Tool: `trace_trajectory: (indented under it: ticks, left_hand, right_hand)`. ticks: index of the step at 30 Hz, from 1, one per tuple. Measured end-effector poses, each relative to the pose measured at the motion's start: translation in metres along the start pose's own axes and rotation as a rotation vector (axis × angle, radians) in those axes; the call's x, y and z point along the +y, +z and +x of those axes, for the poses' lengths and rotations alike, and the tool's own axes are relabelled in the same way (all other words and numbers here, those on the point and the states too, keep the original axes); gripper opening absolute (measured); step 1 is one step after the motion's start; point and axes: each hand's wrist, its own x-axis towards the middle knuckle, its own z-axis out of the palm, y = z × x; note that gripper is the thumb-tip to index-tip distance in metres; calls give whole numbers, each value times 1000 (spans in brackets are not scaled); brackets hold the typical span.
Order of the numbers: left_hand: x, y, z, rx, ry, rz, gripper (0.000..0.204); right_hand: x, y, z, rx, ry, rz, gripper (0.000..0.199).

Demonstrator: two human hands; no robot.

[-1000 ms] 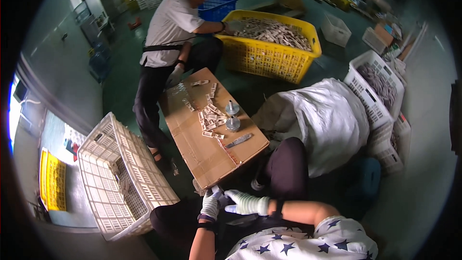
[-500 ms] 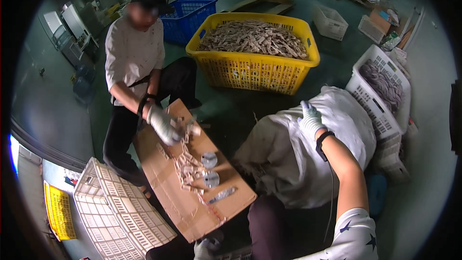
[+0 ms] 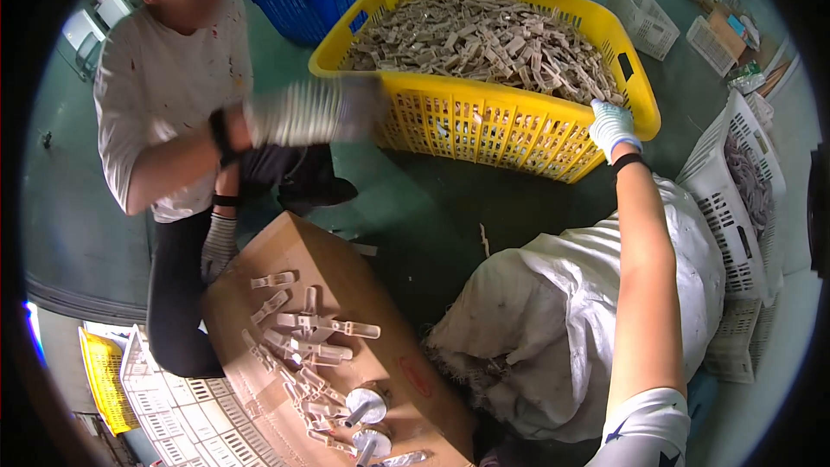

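Green workshop floor, and the gloved right hand rests fingers curled on the yellow crate rim, left hand unseen.

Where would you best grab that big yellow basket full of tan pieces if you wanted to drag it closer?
Probably by the top rim of the yellow basket at its near right corner, where the person's gloved right hand already reaches. The rim is a thick rolled lip above latticed walls, so fingers can hook over it from outside. The tan pieces are heaped high, so reaching inside gives little hold.
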Motion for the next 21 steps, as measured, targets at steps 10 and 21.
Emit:
trace_trajectory:
  ticks: [10, 21]
  left_hand:
    - [-9, -11, -8, 21, -36, 48, 13]
    - [-57, -60, -104, -42, 3, 89, 13]
  right_hand:
    - [1, 3, -19, 20, 15, -25, 37]
    - [-29, 9, -203, -6, -189, 82, 25]
